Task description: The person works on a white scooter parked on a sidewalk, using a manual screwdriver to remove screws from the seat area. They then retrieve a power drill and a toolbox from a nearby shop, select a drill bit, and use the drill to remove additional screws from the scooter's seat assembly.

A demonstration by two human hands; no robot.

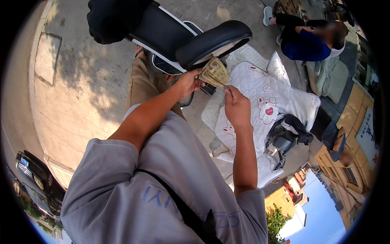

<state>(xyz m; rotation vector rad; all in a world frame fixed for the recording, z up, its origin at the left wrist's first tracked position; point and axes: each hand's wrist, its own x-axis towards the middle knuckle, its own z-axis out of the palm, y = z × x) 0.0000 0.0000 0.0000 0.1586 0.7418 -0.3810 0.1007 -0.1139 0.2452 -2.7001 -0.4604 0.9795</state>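
My left hand (189, 84) grips the lower left edge of a yellowed, roughly shield-shaped plastic part (216, 73) with raised, uneven shapes on its face. My right hand (237, 106) is closed in a pinch at the part's lower right. From its fingertips a thin, stick-like thing (224, 86) reaches onto the part; its kind is too small to tell. Just beyond both hands is an electric scooter or moped with a long black seat (215, 42) and white trim. The part is held up beside the seat's rear end.
A white quilted blanket (248, 87) with rabbit pictures covers the scooter's right side and the ground. On it lies a black bag (284, 136) with straps. A person in blue (304, 45) sits at the upper right; another person (336, 138) is below. A dark car (38, 179) stands at left.
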